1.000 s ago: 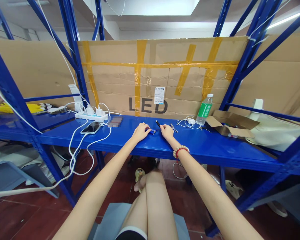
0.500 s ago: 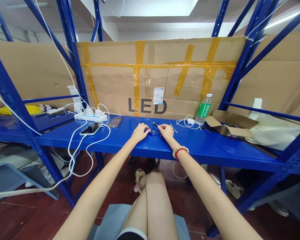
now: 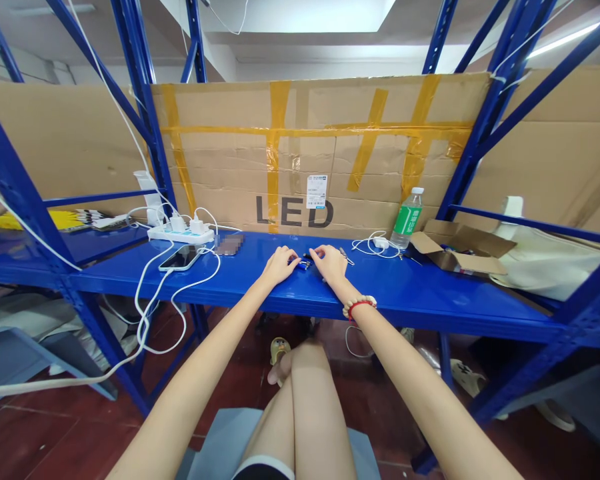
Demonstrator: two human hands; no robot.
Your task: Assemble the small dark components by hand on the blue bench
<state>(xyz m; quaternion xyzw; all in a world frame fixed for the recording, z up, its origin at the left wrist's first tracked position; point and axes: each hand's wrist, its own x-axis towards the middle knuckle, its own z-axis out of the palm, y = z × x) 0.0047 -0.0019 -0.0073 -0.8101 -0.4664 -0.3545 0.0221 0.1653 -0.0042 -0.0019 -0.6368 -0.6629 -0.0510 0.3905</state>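
My left hand (image 3: pixel 280 265) rests on the blue shelf top, fingers closed around a small blue piece with a shiny end (image 3: pixel 304 265). My right hand (image 3: pixel 330 264) is just beside it, thumb and fingers pinched on a slim black pen-like piece (image 3: pixel 307 256), most of which is hidden by the fingers. The two hands are a small gap apart. Behind the right hand a slim pen-like stick (image 3: pixel 347 257) lies on the shelf, partly covered. A beaded bracelet and a red cord (image 3: pixel 360 305) circle my right wrist.
On the left are a white power strip (image 3: pixel 180 233) and a phone (image 3: pixel 179 259) with looping cables. To the right stand a green-labelled bottle (image 3: pixel 408 220), a white charger (image 3: pixel 381 243) and an open carton (image 3: pixel 473 263). Cardboard (image 3: pixel 220 160) backs the shelf; blue posts (image 3: pixel 467 167) frame it.
My right hand has shifted slightly left, and less of the black pen-like piece shows past its fingertips. My left hand stays almost where it was.
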